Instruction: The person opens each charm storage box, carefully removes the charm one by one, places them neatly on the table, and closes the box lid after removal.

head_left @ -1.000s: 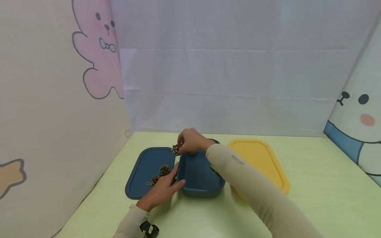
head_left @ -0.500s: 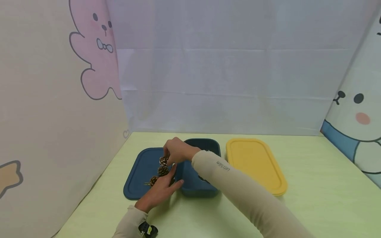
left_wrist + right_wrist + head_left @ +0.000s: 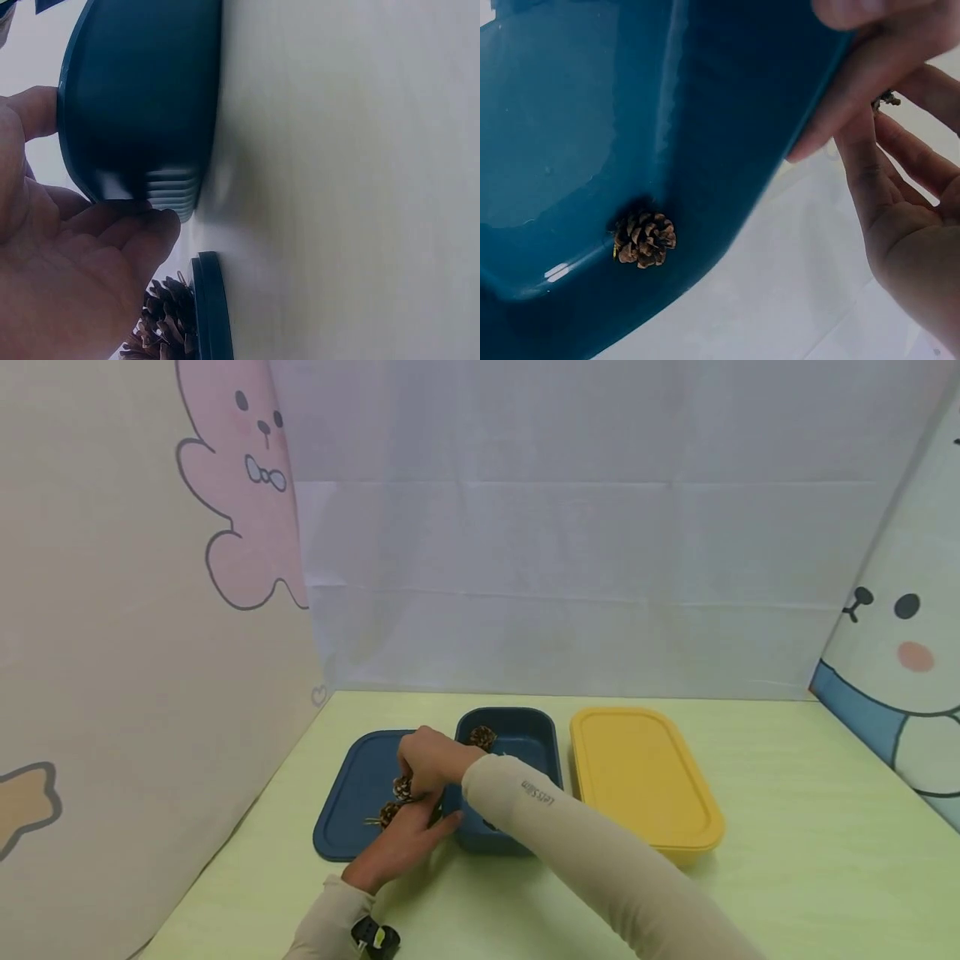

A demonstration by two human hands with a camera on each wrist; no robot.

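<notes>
My left hand (image 3: pixel 405 847) grips the near left corner of a dark blue box (image 3: pixel 491 843). In the left wrist view its thumb meets the box rim (image 3: pixel 61 124) and its fingers lie along the outer side. Over a flat blue lid (image 3: pixel 345 810), my right hand (image 3: pixel 431 760) pinches a pine cone (image 3: pixel 402 788), mostly hidden by the fingers; only a bit shows in the right wrist view. A second pine cone (image 3: pixel 388 812) rests on the lid beside my left hand. Inside the box, another pine cone (image 3: pixel 482 738) lies at the far left corner.
A yellow box with its yellow lid (image 3: pixel 645 777) stands right of the blue box. The pale table (image 3: pixel 810 827) ends at a white cloth backdrop (image 3: pixel 562 635), with printed cartoon panels on both sides. My right forearm (image 3: pixel 592 852) crosses over the blue box.
My right hand has moved left and nearer, from the blue box's edge to above the blue lid, carrying a pine cone. The left hand has stayed on the box.
</notes>
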